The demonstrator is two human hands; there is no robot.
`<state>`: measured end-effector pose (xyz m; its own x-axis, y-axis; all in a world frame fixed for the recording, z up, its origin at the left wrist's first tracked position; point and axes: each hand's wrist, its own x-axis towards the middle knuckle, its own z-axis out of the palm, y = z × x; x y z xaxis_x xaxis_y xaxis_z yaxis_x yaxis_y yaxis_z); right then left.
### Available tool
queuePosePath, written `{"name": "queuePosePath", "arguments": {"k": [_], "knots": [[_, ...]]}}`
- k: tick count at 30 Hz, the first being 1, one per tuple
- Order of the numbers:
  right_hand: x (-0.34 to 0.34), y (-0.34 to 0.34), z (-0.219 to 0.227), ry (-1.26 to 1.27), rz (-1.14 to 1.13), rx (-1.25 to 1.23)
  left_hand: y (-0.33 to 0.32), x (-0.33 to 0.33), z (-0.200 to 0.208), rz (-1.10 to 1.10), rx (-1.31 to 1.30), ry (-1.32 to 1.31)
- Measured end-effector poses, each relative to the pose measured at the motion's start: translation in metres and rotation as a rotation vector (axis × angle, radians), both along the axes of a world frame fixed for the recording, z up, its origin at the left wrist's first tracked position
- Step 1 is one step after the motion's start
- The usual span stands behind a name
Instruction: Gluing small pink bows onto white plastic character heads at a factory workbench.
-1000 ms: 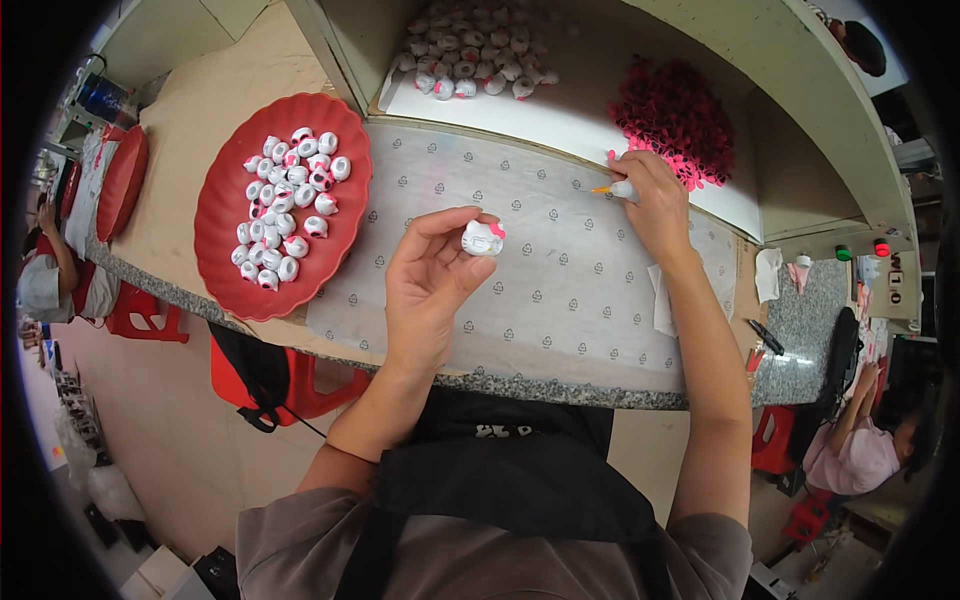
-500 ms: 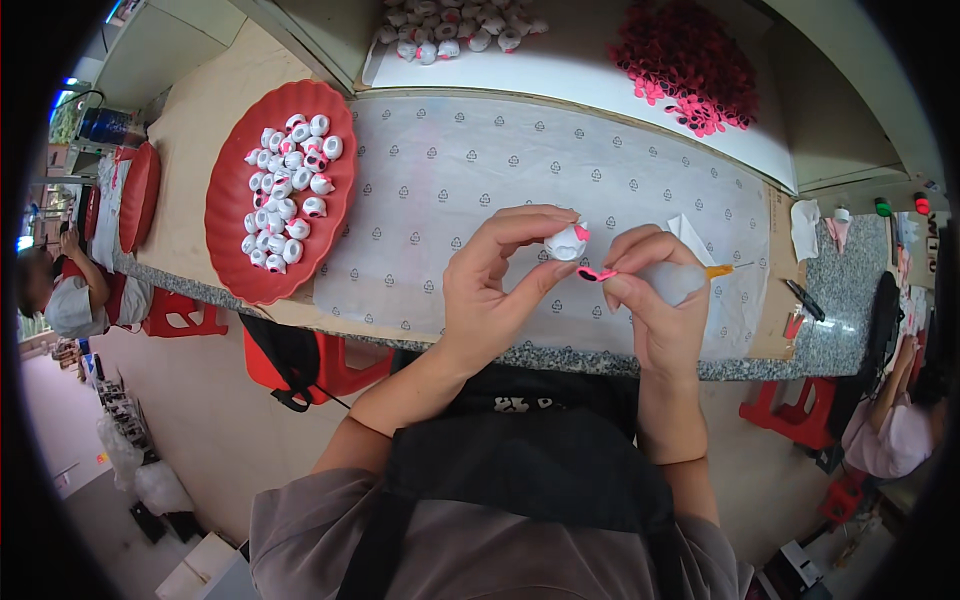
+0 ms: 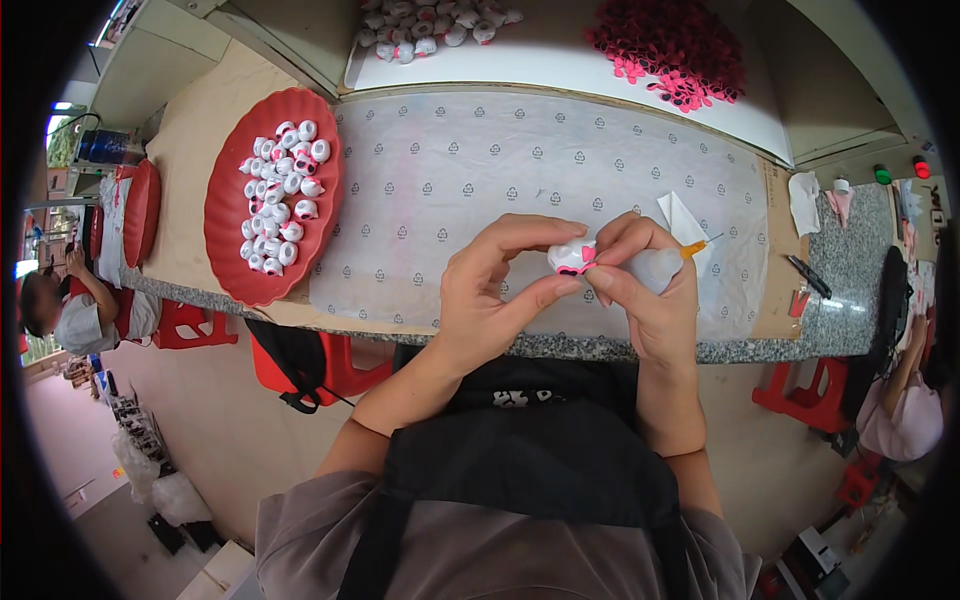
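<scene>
Between the thumb and fingertips of my left hand (image 3: 482, 290) is a small white toy head (image 3: 565, 254) with a pink bow. A pink piece with a black face (image 3: 573, 271) lies against the head's lower side, pinched at its right end by my right hand (image 3: 655, 312). That same hand also cradles a translucent squeeze bottle (image 3: 657, 267), whose orange cap and thin needle tip point to the upper right. My fingertips almost meet around the toy head and hide part of it.
A red scalloped tray (image 3: 225, 215) at the left carries many similar white heads. More heads (image 3: 425, 25) and a heap of pink flower-shaped pieces (image 3: 670, 45) occupy the shelf behind. A folded white paper (image 3: 690, 232) and a black pen (image 3: 808, 277) lie at the right.
My right hand has moved left and brought the pink piece, earlier apart, against the toy head. The head has turned in my left fingers. The whole view has shifted slightly.
</scene>
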<state>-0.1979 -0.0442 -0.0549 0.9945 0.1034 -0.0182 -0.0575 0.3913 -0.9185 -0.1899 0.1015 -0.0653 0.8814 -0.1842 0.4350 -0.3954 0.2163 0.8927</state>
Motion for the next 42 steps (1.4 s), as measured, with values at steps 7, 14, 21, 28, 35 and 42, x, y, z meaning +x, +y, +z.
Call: {"name": "queuePosePath", "arguments": {"k": [7,14,21,28,35,42], "knots": [[-0.005,0.003,0.002,-0.196,0.065,-0.145,0.006,0.002,-0.001,-0.239,-0.301,0.311],[-0.006,0.008,-0.003,-0.149,0.027,0.035,0.008,0.001,-0.006,-0.392,-0.428,0.37],[-0.007,0.007,0.0,0.052,0.075,0.079,0.011,0.001,-0.005,-0.351,-0.408,0.457],[-0.008,0.01,-0.005,-0.055,-0.026,-0.062,0.012,0.005,-0.004,-0.201,-0.114,0.195],[-0.006,0.017,-0.005,-0.032,-0.006,-0.052,0.016,0.0,-0.007,-0.134,-0.144,0.21],[-0.025,0.007,-0.008,-0.12,-0.059,-0.032,0.009,-0.005,-0.006,-0.245,-0.256,0.07]]}}
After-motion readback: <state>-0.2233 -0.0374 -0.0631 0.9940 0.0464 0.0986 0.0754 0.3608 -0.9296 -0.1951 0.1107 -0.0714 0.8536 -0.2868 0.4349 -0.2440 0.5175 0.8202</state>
